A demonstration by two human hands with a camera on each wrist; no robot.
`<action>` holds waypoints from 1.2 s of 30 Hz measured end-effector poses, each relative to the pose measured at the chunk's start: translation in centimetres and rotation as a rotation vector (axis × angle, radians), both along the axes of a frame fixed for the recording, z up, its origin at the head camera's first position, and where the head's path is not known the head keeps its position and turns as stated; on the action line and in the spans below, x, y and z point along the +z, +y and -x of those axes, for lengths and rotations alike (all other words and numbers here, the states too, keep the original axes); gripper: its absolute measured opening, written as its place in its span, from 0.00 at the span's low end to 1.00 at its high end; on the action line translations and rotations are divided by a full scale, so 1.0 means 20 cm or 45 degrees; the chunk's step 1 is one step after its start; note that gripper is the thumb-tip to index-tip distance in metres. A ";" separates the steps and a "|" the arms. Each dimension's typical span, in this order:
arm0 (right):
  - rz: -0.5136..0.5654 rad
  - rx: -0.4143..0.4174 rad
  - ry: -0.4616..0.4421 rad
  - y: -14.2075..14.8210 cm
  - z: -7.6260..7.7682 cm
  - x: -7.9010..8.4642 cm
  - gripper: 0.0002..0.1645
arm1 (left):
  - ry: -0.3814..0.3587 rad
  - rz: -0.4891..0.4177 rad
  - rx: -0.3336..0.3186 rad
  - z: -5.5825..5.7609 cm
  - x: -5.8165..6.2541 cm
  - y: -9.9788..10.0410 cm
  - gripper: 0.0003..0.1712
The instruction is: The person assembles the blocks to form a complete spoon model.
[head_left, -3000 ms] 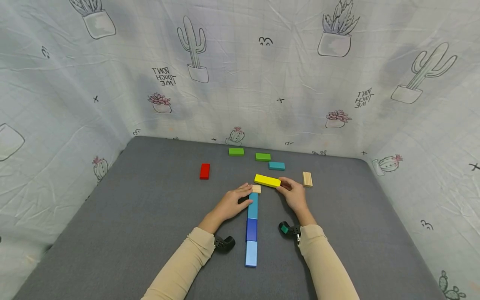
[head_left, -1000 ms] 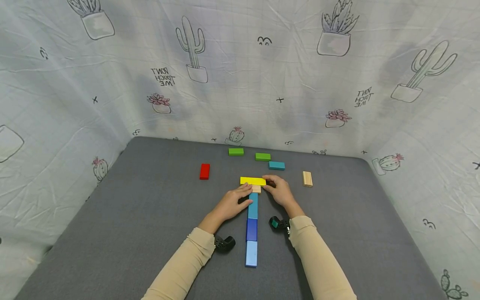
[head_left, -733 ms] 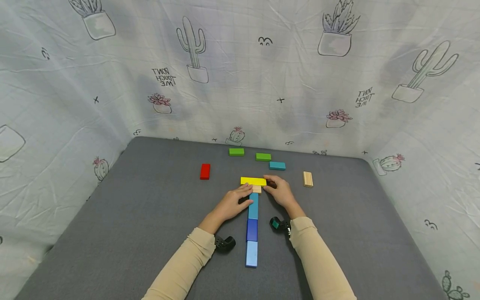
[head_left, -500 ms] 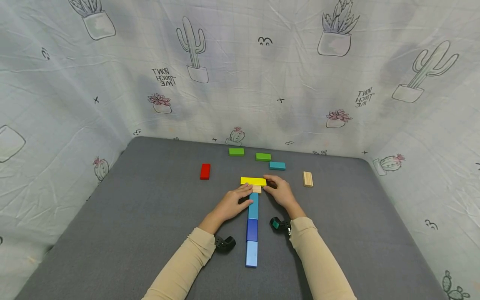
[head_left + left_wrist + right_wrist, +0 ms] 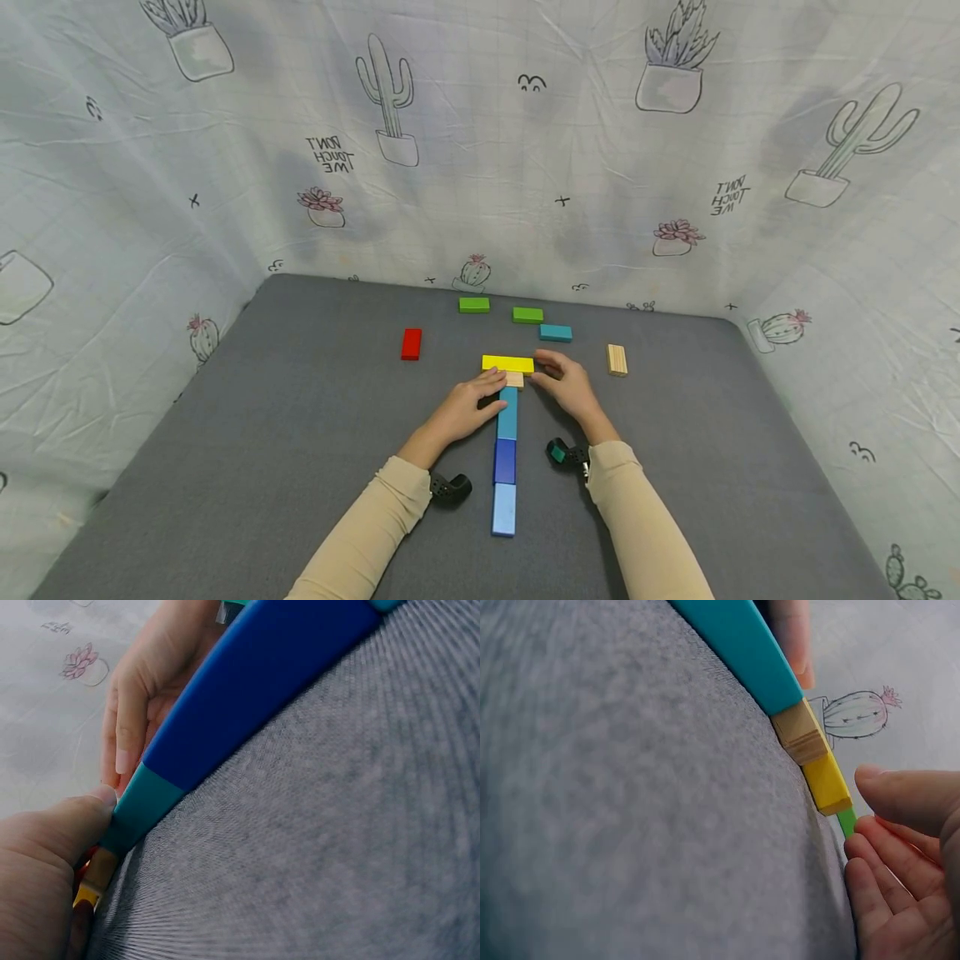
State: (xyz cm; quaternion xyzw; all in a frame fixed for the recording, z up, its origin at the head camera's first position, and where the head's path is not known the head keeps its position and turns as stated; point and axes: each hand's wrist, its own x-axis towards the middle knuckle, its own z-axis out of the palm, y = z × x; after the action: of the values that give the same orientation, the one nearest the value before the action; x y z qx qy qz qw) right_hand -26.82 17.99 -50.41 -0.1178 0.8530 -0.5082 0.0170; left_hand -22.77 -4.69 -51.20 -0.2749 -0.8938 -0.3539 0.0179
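Note:
A straight row of blocks lies on the grey table: a light blue block point(image 5: 504, 510), a dark blue block point(image 5: 505, 461), a teal block point(image 5: 507, 421) and a small wooden block point(image 5: 515, 380). Across its far end lies a yellow block point(image 5: 507, 364), forming a T. My left hand point(image 5: 459, 410) rests fingertips by the wooden block, covering part of it, with its thumb at the teal block. Just off the yellow block's right end is my right hand point(image 5: 567, 387), thumb and fingers apart with nothing between them; the right wrist view shows a gap to the yellow block point(image 5: 828, 786).
Beyond the T lie two green blocks point(image 5: 474, 305) and another teal block point(image 5: 556, 333). A red block point(image 5: 411, 344) is at left, a ridged wooden block point(image 5: 617, 360) at right. A patterned cloth point(image 5: 480, 167) hangs behind the table point(image 5: 300, 417).
My right hand brought the yellow block leftward and squared it against the wooden block, then let go and drew slightly right. My left hand has stayed in place.

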 end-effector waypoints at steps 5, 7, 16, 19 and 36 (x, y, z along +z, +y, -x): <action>0.048 0.009 -0.016 0.02 -0.06 0.08 0.31 | -0.004 -0.003 0.003 0.00 0.00 0.00 0.29; 0.062 0.008 -0.016 0.04 -0.08 0.11 0.31 | -0.008 -0.003 0.005 0.00 0.00 0.00 0.29; 0.045 -0.080 0.022 0.20 -0.05 0.07 0.33 | 0.001 0.002 0.001 0.00 0.00 0.00 0.29; 0.037 -0.109 0.028 0.24 -0.05 0.08 0.33 | 0.003 -0.004 -0.003 0.00 0.00 0.00 0.29; -0.011 -0.236 0.027 0.49 -0.03 0.12 0.34 | -0.004 -0.003 -0.009 -0.01 0.01 -0.01 0.29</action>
State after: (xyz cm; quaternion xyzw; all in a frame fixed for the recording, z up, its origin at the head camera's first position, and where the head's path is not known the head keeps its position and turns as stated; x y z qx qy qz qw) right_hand -26.22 27.73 -48.03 -0.0436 0.8626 -0.5025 -0.0385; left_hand -22.63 -4.83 -50.94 -0.2773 -0.8925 -0.3554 0.0156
